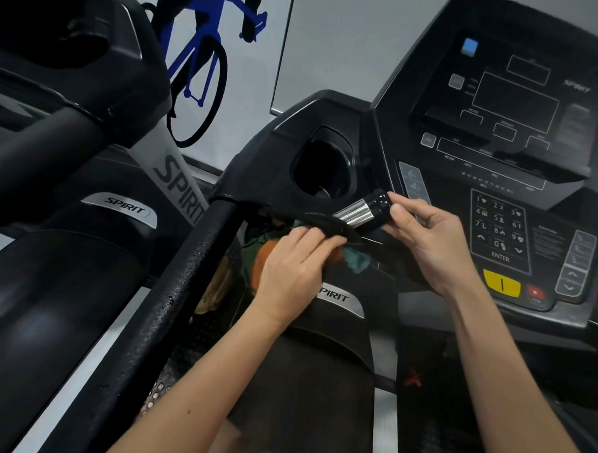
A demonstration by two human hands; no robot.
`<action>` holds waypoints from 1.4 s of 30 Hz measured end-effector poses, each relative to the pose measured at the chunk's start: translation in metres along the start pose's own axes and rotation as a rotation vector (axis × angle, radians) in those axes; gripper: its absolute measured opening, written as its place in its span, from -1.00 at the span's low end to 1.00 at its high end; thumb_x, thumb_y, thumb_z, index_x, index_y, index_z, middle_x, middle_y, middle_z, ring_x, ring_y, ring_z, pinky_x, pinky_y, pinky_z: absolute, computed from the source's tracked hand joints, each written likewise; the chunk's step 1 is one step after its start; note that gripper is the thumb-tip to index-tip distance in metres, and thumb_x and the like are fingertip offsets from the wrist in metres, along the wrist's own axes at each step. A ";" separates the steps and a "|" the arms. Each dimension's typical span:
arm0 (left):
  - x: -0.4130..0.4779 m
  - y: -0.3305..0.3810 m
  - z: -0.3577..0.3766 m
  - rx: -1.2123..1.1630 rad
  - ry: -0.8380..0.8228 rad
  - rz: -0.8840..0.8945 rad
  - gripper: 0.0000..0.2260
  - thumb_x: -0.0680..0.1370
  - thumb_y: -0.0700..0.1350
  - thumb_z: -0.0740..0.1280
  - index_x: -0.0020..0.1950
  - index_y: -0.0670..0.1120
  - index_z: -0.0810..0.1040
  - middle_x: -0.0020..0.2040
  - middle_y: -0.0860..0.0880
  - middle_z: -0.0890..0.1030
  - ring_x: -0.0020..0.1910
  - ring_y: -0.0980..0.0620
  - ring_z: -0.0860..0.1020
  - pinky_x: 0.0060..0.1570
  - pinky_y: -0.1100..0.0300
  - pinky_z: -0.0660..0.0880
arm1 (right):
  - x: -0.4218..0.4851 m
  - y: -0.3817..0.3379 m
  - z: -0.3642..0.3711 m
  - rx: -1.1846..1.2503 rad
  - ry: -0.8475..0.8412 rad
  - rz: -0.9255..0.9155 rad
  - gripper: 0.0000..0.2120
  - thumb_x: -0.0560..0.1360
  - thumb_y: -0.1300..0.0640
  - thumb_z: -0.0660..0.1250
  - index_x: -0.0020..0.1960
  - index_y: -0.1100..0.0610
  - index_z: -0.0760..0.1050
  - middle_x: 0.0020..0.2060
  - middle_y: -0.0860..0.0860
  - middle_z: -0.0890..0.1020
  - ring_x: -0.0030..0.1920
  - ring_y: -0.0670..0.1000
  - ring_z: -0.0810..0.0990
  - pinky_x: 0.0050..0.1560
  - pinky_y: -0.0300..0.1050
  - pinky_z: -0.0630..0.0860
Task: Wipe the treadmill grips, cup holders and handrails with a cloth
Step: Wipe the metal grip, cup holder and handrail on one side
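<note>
A short pulse grip [361,210] with a silver sleeve and a black end cap sticks out below the console's left cup holder [322,167]. My left hand [290,265] grips a dark patterned cloth [356,258] with teal and orange patches, wrapped around the lower end of the grip. My right hand [429,240] holds the grip's black cap end between thumb and fingers. The long black left handrail [170,309] runs down to the lower left, beside my left forearm.
The treadmill console [508,108] with its dark screen, number keypad [499,230] and yellow button [502,285] fills the right side. A second treadmill [73,113] stands close on the left. A wall with a blue bicycle graphic [202,61] is behind.
</note>
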State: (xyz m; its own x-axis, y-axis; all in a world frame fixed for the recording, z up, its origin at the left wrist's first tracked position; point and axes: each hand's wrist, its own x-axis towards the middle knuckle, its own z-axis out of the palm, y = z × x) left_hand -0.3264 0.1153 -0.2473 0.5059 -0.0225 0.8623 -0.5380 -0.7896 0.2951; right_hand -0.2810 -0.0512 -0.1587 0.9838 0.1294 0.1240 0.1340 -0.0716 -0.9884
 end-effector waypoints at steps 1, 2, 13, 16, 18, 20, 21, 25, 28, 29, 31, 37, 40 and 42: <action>0.005 0.004 0.005 0.015 0.003 0.021 -0.72 0.47 -0.40 0.23 0.08 -0.19 0.62 -0.07 -0.12 0.63 -0.08 -0.06 0.48 -0.16 0.03 0.53 | 0.000 0.000 0.000 -0.010 0.005 -0.005 -0.76 0.41 0.19 0.34 0.08 0.13 0.55 0.03 0.07 0.62 0.02 -0.03 0.64 0.04 -0.22 0.57; 0.011 0.009 0.011 0.030 0.009 0.044 -0.69 0.43 -0.41 0.29 0.12 -0.17 0.61 -0.01 -0.11 0.63 -0.06 -0.07 0.48 -0.16 0.03 0.53 | 0.000 0.000 0.000 -0.034 0.012 -0.015 -0.76 0.44 0.22 0.33 0.10 0.14 0.55 0.01 0.05 0.63 0.00 -0.06 0.64 0.05 -0.22 0.57; -0.019 -0.022 0.000 -0.025 0.044 0.078 -0.75 0.52 -0.34 0.21 0.03 -0.16 0.65 -0.07 -0.08 0.61 -0.09 -0.06 0.46 -0.06 0.07 0.51 | -0.001 0.001 0.000 0.023 0.000 0.003 -0.55 0.22 -0.02 0.45 0.06 0.14 0.58 0.05 0.10 0.62 0.07 0.01 0.63 0.06 -0.17 0.57; -0.021 -0.023 -0.001 -0.042 0.042 -0.011 -0.77 0.50 -0.29 0.28 0.12 -0.14 0.60 -0.04 -0.11 0.62 -0.04 -0.07 0.48 -0.02 0.05 0.50 | -0.001 0.002 0.001 0.034 -0.002 -0.001 -0.57 0.23 -0.02 0.45 0.05 0.13 0.58 0.07 0.12 0.61 0.07 0.01 0.63 0.08 -0.15 0.57; -0.008 -0.012 0.007 -0.029 0.021 -0.093 -0.72 0.50 -0.16 0.34 0.21 -0.13 0.56 0.01 -0.11 0.61 0.01 -0.05 0.49 0.00 0.06 0.49 | 0.000 0.003 0.001 0.012 0.021 -0.001 -0.68 0.36 0.11 0.40 0.09 0.15 0.55 0.06 0.10 0.61 0.04 -0.03 0.64 0.06 -0.17 0.58; 0.012 0.000 0.012 -0.022 -0.038 -0.180 -0.62 0.49 -0.01 0.33 0.27 -0.12 0.52 0.08 -0.10 0.59 0.07 -0.02 0.49 0.03 0.13 0.44 | 0.001 0.004 0.000 -0.022 0.019 -0.012 -0.76 0.45 0.22 0.32 0.12 0.17 0.54 0.04 0.09 0.61 0.00 -0.04 0.64 0.04 -0.19 0.58; 0.023 0.006 0.013 -0.041 -0.079 -0.225 -0.58 0.48 0.04 0.32 0.28 -0.10 0.51 0.11 -0.08 0.58 0.08 -0.03 0.50 0.04 0.13 0.43 | 0.001 0.004 0.000 -0.043 0.010 -0.016 -0.76 0.46 0.20 0.32 0.12 0.18 0.54 0.04 0.09 0.62 0.00 -0.03 0.64 0.02 -0.18 0.59; 0.059 0.014 0.006 -0.393 -0.234 -0.502 -0.63 0.46 0.01 0.36 0.25 -0.06 0.54 0.12 0.01 0.57 0.11 0.00 0.52 0.16 0.10 0.43 | 0.002 0.004 -0.001 -0.083 0.006 -0.010 -0.65 0.38 0.11 0.33 0.12 0.23 0.55 0.04 0.11 0.62 0.00 0.00 0.63 0.02 -0.14 0.58; 0.066 -0.010 -0.005 -0.539 -0.322 -0.657 -0.81 0.51 -0.13 0.35 0.11 -0.05 0.61 -0.04 0.06 0.62 -0.01 0.10 0.58 0.08 0.25 0.45 | 0.001 0.005 0.001 -0.032 0.019 0.004 -0.69 0.35 0.10 0.34 0.08 0.14 0.56 0.05 0.10 0.61 0.02 -0.03 0.63 0.03 -0.19 0.58; 0.063 -0.021 -0.011 -0.567 -0.375 -0.672 -0.84 0.52 -0.17 0.34 0.07 -0.02 0.61 -0.09 0.06 0.62 -0.09 0.15 0.58 0.01 0.29 0.46 | 0.001 0.005 0.001 -0.021 0.015 0.009 -0.70 0.34 0.10 0.35 0.07 0.13 0.56 0.06 0.10 0.61 0.04 -0.02 0.63 0.04 -0.20 0.57; 0.054 -0.040 -0.022 -0.637 -0.486 -0.672 -0.83 0.54 -0.26 0.30 -0.01 0.00 0.58 -0.19 0.05 0.62 -0.26 0.28 0.55 -0.15 0.41 0.45 | 0.001 0.003 0.000 -0.019 0.004 0.014 -0.69 0.34 0.11 0.35 0.07 0.14 0.55 0.08 0.11 0.61 0.08 0.01 0.62 0.06 -0.19 0.57; 0.058 -0.058 -0.031 -0.745 -0.669 -0.655 -0.75 0.54 -0.33 0.28 0.03 0.00 0.59 -0.11 0.09 0.64 -0.17 0.32 0.57 -0.13 0.46 0.45 | 0.000 0.001 0.000 -0.031 -0.005 0.008 -0.58 0.31 0.08 0.37 0.14 0.20 0.53 0.10 0.14 0.60 0.11 0.04 0.61 0.07 -0.17 0.56; 0.077 -0.046 -0.020 -0.856 -0.698 -0.665 -0.77 0.55 -0.27 0.28 0.00 0.07 0.59 -0.26 0.19 0.63 -0.29 0.28 0.58 -0.20 0.39 0.46 | 0.000 -0.001 -0.001 -0.038 -0.008 0.015 -0.57 0.31 0.09 0.38 0.14 0.20 0.53 0.05 0.10 0.62 0.07 0.02 0.62 0.06 -0.18 0.57; 0.093 -0.040 -0.013 -0.923 -0.736 -0.699 -0.81 0.57 -0.24 0.26 0.03 0.00 0.60 -0.30 0.15 0.62 -0.34 0.25 0.58 -0.27 0.37 0.49 | 0.001 -0.001 0.000 -0.043 -0.001 0.012 -0.54 0.24 0.01 0.42 0.10 0.17 0.56 0.00 0.05 0.64 0.06 0.01 0.63 0.02 -0.20 0.57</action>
State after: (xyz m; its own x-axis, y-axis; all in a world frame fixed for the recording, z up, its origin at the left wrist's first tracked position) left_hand -0.2665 0.1527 -0.1734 0.9365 -0.3383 0.0920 -0.1281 -0.0860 0.9880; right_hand -0.2805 -0.0512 -0.1574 0.9852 0.1297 0.1123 0.1275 -0.1157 -0.9851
